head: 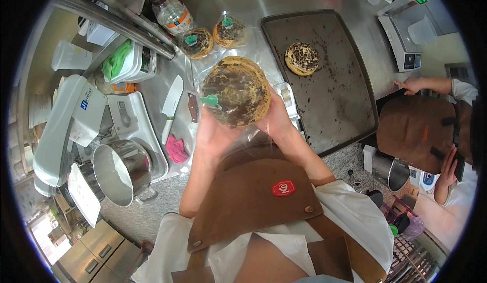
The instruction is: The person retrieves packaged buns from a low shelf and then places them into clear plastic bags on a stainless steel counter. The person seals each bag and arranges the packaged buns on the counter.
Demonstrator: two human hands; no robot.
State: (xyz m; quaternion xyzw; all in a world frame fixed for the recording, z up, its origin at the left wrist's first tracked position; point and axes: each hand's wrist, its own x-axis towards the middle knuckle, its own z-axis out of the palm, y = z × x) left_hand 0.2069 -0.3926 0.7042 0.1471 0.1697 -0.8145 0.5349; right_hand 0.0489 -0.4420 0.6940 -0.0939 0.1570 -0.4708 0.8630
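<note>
Both my hands hold up a round, dark-speckled baked bun in a clear plastic bag [236, 91], which bears a green sticker. My left hand [217, 132] supports its lower left side, and my right hand [277, 113] grips its right side. Behind it, two more bagged buns, one on the left [197, 43] and one on the right [229, 31], stand on the steel table with green stickers. One unbagged bun [301, 58] sits on a dark baking tray [335, 104] strewn with crumbs. A white tape dispenser [288, 100] is partly hidden beside my right hand.
A knife [173, 100] and a pink cloth [176, 148] lie at left, near a stand mixer [72, 127] and steel bowl [118, 176]. A plastic bottle [173, 15] stands behind. A digital scale [401, 39] is at back right. A co-worker in a brown apron [416, 131] stands right.
</note>
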